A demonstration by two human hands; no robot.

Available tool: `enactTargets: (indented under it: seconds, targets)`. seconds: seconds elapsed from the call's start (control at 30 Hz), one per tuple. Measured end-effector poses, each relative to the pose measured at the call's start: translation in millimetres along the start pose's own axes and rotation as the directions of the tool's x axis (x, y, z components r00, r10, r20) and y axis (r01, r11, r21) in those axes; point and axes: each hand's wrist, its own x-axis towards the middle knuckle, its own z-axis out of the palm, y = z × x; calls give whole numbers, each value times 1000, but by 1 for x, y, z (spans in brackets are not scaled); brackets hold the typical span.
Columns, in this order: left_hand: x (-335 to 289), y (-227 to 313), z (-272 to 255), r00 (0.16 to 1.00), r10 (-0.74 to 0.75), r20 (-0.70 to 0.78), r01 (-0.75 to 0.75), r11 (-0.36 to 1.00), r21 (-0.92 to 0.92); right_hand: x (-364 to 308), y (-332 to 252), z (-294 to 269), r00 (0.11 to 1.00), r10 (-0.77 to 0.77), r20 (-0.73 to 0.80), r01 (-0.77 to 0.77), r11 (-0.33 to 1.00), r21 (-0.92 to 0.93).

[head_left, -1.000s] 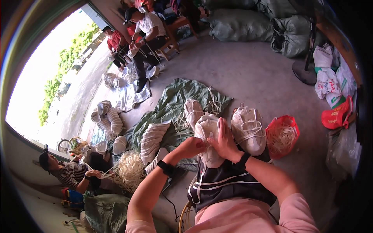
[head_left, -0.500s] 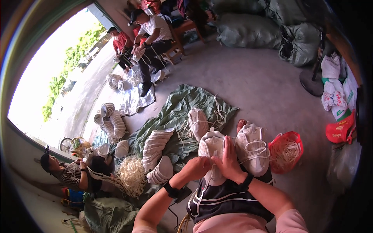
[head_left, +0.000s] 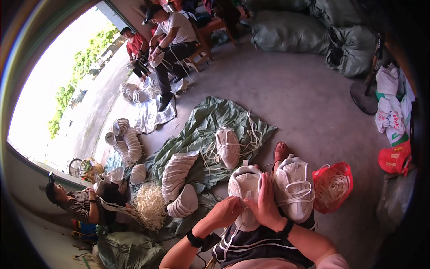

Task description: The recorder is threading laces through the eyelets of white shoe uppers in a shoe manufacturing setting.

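Note:
A white shoe upper (head_left: 244, 182) rests over my lap, its tongue end pointing away from me. My left hand (head_left: 227, 210) pinches a white shoelace at the shoe's left eyelet edge; the fingertips partly hide the grip. Below it, a loose length of lace (head_left: 230, 237) hangs over my dark clothing. My right hand (head_left: 268, 208) holds the shoe from the right, fingers straight along its side and thumb across the front. Just right of that hand is a second white shoe (head_left: 294, 188) with lace strung across it.
A red bag of laces (head_left: 332, 187) stands at right. Another laced shoe (head_left: 227, 148) lies on a green sheet (head_left: 201, 130). Stacked uppers (head_left: 177, 177) and a lace heap (head_left: 151, 204) are left. Three people work nearby. Large sacks (head_left: 289, 35) line the back.
The whole view has shifted slightly, and more of a sandaled foot shows beyond the shoes. Both hands keep their places on the shoe, the left fingers a little lower in the picture.

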Motion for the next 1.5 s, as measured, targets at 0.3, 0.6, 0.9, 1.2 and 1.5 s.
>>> enactTargets:
  seconds: [0.3, 0.6, 0.9, 1.2, 1.5]
  targets:
    - [34, -15, -17, 999, -5, 52, 7, 999, -41, 30, 21, 10, 1000, 2, 27, -3, 1000, 5]
    - [55, -37, -29, 996, -29, 81, 36, 996, -87, 51, 33, 26, 998, 40, 55, -41, 999, 22]
    - [45, -49, -37, 996, -23, 89, 32, 994, -107, 50, 22, 39, 998, 28, 54, -29, 1000, 2]
    - [11, -50, -46, 996, -28, 81, 38, 992, -123, 34, -7, 50, 999, 4, 48, -2, 999, -42]
    - [-10, -54, -42, 998, -12, 64, 22, 988, -155, 20, -19, 56, 999, -9, 46, 13, 997, -75]
